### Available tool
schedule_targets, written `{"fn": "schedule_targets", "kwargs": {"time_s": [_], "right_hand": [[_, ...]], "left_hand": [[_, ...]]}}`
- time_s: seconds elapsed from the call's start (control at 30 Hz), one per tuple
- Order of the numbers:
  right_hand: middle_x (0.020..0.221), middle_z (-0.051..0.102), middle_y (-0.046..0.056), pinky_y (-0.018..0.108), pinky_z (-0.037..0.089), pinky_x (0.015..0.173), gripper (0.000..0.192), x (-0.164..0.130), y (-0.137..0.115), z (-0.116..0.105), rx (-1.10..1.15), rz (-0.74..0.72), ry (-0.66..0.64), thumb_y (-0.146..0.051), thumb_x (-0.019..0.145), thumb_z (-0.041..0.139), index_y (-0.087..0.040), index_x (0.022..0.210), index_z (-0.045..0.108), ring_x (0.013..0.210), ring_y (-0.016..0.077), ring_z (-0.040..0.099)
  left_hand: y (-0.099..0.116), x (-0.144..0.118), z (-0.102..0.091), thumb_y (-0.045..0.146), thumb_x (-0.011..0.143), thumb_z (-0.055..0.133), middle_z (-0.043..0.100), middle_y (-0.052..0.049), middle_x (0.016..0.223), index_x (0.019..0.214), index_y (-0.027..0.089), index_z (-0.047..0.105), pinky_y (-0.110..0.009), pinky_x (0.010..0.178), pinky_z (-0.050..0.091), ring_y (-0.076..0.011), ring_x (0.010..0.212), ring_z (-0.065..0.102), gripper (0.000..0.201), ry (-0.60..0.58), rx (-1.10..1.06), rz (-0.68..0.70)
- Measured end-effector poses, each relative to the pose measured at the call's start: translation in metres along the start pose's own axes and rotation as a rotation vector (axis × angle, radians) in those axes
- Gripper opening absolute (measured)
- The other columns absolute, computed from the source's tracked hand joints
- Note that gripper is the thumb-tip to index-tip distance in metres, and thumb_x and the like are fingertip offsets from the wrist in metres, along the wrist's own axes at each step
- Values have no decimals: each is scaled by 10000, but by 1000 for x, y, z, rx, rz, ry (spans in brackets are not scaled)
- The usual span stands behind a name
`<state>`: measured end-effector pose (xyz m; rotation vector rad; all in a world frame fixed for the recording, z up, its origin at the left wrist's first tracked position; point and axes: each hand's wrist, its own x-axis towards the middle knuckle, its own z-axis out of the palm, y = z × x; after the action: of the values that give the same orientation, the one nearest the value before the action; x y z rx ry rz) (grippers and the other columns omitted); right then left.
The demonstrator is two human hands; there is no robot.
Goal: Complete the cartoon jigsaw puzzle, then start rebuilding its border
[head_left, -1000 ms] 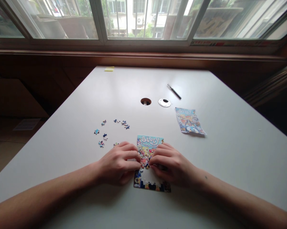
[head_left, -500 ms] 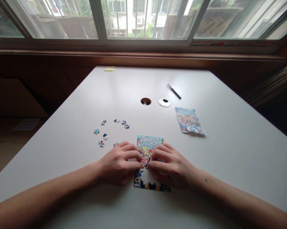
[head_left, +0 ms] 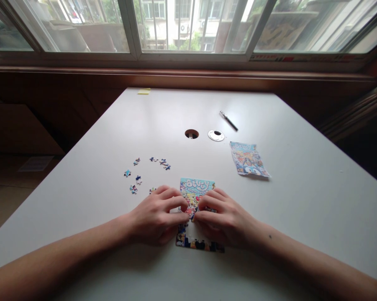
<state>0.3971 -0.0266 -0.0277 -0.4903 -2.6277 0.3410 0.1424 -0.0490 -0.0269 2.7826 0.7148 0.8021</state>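
Both hands rest on a small, colourful, partly assembled cardboard jigsaw puzzle lying flat near the front edge of the white table. The left hand sits on its left edge and the right hand on its right side, fingers curled, the fingertips meeting at the middle of the puzzle just above a bare white gap. Whether a piece is pinched between them I cannot tell.

A scatter of loose blue-and-white puzzle pieces lies to the left. A printed colour reference picture lies further back on the right, beyond it a black pen, a round silver grommet cover beside the open cable hole, and a yellow sticky pad at the far edge.
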Motion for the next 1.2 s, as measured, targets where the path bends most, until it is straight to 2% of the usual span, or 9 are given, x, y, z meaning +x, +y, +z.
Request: {"fn": "schedule_targets", "kwargs": {"time_s": [0.17,0.37,0.6,0.67,0.73,0.8,0.87,1.2], "right_hand": [[845,566,50,338,368,725,86,0,0,1,5,0,7,-143,867,561,-195,918,606,770,175,444],[862,574,51,342,390,735,89,-1,0,1,8,10,1,-141,869,567,-200,916,615,773,174,458],[1045,625,74,367,444,833,175,1,1,-1,109,35,16,-129,857,585,-212,1005,628,935,196,545],[1045,626,68,369,453,859,181,3,2,-2,169,51,13,-139,851,593,-217,1011,628,938,189,555],[1045,623,64,373,458,876,181,5,3,-4,211,64,4,-145,845,597,-218,1008,630,937,186,557],[1058,620,66,381,458,887,192,5,3,-4,220,66,-5,-139,839,595,-217,1011,630,947,188,553],[1070,617,69,391,459,887,200,4,3,-4,203,63,-9,-137,837,594,-217,1016,631,960,197,546],[1068,625,67,406,463,851,200,3,3,-2,155,41,-7,-131,840,587,-226,1010,632,957,215,540]], "left_hand": [[1,0,1,138,805,512,673,-84,1029,1113,192,602,-406,823,435,-239,950,541,326,-26,8,22],[3,3,-1,118,806,514,679,-82,1061,1031,175,608,-404,827,449,-242,993,572,250,-35,13,40],[4,6,-2,100,802,496,688,-69,1079,972,182,588,-388,895,462,-225,1052,589,209,-49,-32,33],[4,6,-2,144,826,526,685,-65,1088,1013,186,592,-379,905,466,-223,1065,587,203,-70,-26,13],[4,5,-1,274,856,577,673,-82,1126,1060,185,597,-395,919,468,-245,1083,581,223,-84,-16,3],[4,5,-1,431,853,608,649,-111,1183,1098,180,597,-427,935,467,-281,1115,567,350,-92,-7,12],[4,5,0,504,842,613,633,-127,1212,1117,177,594,-450,949,463,-302,1141,552,428,-107,-8,25],[3,4,0,456,838,634,644,-95,1142,1006,193,601,-433,952,469,-282,1136,554,314,-133,-49,15]]}}
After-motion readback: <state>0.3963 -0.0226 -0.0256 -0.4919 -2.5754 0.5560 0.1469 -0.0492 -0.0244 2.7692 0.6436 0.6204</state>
